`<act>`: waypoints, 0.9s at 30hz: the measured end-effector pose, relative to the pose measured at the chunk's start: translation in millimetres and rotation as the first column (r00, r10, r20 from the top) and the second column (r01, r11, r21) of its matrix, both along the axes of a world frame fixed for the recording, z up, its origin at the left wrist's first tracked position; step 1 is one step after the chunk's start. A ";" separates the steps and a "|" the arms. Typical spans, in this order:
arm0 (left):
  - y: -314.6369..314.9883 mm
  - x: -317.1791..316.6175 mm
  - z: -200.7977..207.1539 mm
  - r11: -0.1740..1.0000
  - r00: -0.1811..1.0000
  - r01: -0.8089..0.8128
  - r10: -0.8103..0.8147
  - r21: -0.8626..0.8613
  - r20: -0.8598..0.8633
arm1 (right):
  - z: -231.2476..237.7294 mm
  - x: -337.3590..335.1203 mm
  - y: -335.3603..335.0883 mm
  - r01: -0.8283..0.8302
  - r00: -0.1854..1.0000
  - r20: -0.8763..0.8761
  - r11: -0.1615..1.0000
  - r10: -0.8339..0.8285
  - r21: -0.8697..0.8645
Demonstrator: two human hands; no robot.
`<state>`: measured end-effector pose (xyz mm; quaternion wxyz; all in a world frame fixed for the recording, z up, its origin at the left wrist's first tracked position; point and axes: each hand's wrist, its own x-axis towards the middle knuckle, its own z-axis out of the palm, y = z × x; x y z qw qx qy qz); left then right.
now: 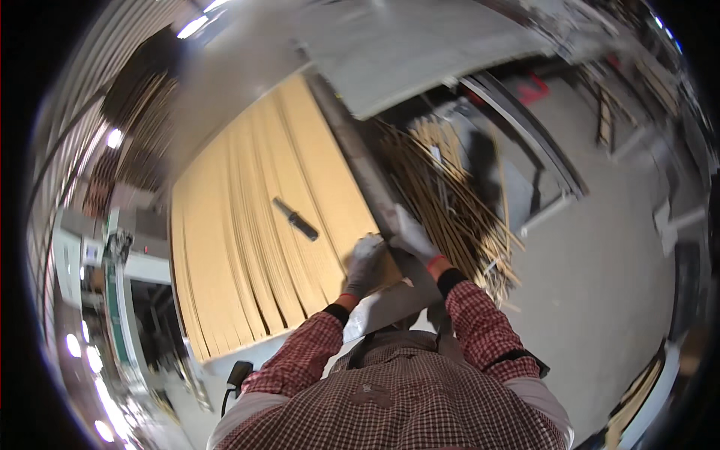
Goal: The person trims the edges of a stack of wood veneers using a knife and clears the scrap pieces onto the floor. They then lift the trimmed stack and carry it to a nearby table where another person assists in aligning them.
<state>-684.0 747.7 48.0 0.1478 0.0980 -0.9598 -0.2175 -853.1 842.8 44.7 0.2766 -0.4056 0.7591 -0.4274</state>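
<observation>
Tan flat sheets [247, 270], looking like cardboard or thin board, lie fanned in an overlapping stack before me. A dark tool with a thick black handle [302, 225] and a narrower end rests on them. My left hand [365, 261], in a grey-white glove, is at the near right corner of the stack, its fingers curled on the sheet's edge. My right hand [412, 236], gloved too, reaches along the right edge, close beside the left. Motion blurs its fingers, and whether it grips the edge cannot be made out.
Right of the stack lies a heap of long thin tan strips [450, 202]. A wide grey table surface [420, 52] stands beyond, with a metal frame [525, 127] at its right. Stacked brown sheets [142, 112] stand at the far left. Grey floor [600, 247] extends right.
</observation>
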 end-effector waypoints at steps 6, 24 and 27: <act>5.4 10.7 -18.6 0.971 0.978 -0.202 0.192 -0.130 -0.083 | 16.0 23.5 35.1 -0.130 0.991 0.048 0.987 0.125 0.097; 256.6 427.4 -33.5 0.314 0.431 -0.884 0.835 0.345 0.344 | -29.5 41.7 4.1 -0.320 0.565 -0.823 0.902 -0.064 -0.290; 327.8 531.1 -44.8 -0.082 -0.052 -0.996 0.890 0.046 0.452 | 71.4 138.8 -57.2 -0.313 0.938 -0.200 0.939 0.282 -0.141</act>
